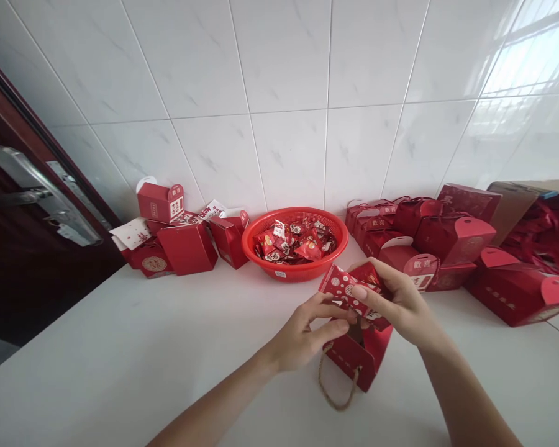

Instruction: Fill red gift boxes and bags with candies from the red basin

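Observation:
My right hand (397, 304) is closed on several red candy packets (342, 287), one of them dotted with white, with the thumb pressed on top. Directly below them stands a red gift box (351, 359) with its top open and a twine handle (323, 388) hanging at the front. My left hand (307, 332) has its thumb and bent fingers at the box's upper left edge, just under the packets. The packets and fingers partly cover the box's opening, so its contents are hidden.
Behind my hands, a red plastic basket (295, 271) holds many wrapped candies. Red gift boxes (189, 251) sit at left, with more boxes (451, 239) at right. A cardboard carton (512, 202) with red ribbons is far right. A tiled wall (289, 68) backs the white table (168, 347).

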A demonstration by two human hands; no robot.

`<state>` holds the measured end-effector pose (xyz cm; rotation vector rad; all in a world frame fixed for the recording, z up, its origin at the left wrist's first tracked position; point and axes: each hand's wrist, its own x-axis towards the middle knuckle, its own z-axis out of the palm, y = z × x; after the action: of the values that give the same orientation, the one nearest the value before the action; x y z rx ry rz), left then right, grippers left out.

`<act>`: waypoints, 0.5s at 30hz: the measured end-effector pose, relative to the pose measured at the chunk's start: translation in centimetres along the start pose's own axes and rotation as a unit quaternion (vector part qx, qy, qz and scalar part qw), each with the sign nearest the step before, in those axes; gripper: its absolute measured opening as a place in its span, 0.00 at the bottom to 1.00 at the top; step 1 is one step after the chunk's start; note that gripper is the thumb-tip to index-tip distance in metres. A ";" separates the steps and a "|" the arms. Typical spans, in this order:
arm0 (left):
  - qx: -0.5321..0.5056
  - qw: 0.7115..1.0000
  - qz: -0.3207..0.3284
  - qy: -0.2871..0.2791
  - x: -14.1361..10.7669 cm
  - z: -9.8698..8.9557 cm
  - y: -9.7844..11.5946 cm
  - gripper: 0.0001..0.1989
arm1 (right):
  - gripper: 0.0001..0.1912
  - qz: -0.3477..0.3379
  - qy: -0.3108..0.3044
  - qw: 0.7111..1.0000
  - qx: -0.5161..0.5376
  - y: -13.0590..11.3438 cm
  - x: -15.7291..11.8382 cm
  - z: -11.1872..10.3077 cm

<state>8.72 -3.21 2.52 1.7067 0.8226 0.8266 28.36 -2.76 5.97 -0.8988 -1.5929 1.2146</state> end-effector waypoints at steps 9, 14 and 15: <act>0.159 0.978 0.043 0.132 -1.0 -1.2 0.5 0.15 | 0.13 -0.094 0.063 0.982 -0.150 2.2 0.6 2.2; 0.174 0.978 0.007 0.116 -1.5 -1.7 0.4 0.18 | 0.13 -0.123 0.052 0.978 -0.158 2.7 0.6 3.5; 0.170 0.980 0.005 0.105 -1.6 -1.7 0.3 0.20 | 0.13 -0.121 0.045 0.979 -0.159 2.8 0.7 3.7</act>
<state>6.51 -3.76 3.01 1.9424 1.1522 0.9238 24.71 -2.59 3.08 -0.9103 -1.7941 0.7520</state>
